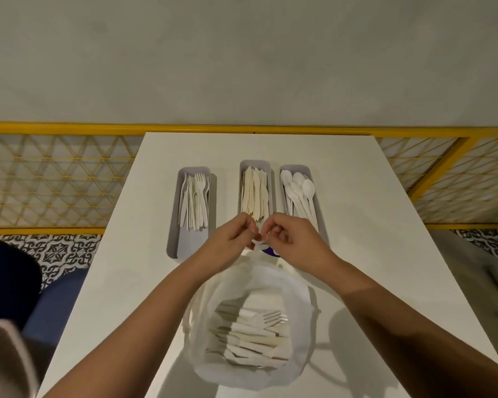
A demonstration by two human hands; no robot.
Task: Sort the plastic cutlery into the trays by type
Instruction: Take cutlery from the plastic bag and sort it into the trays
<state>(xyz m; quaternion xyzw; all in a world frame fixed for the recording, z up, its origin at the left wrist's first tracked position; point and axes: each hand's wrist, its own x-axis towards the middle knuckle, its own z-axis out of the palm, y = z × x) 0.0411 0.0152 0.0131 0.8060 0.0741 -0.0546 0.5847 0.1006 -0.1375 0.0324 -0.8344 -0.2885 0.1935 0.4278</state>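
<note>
We have both hands raised together over the white surface (357, 225), just past the open mouth of a translucent plastic bag (296, 366). Our left hand (227, 242) and our right hand (295, 239) are curled, fingertips nearly meeting, and between them they pinch a small white piece (258, 245) that looks like a plastic spoon; whether each hand truly grips it we cannot tell for sure, since it is small and partly hidden by the fingers. A dark purple patch (268, 249) shows just under the hands, too hidden to identify.

Below our wrists, nearer to us, the bag holds the unsorted cutlery (250, 337), forks and flat handles lying crosswise in a heap.

Beyond the hands stand three long grey trays, side by side. The fork tray (175, 225) lies ahead and to the left of the left hand, with forks bunched in its far half. The knife tray (255, 163) sits straight ahead, its near end hidden by our fingers. The spoon tray (296, 168) is ahead of the right hand, touching or just beside the knife tray, spoons with bowls pointing away.
</note>
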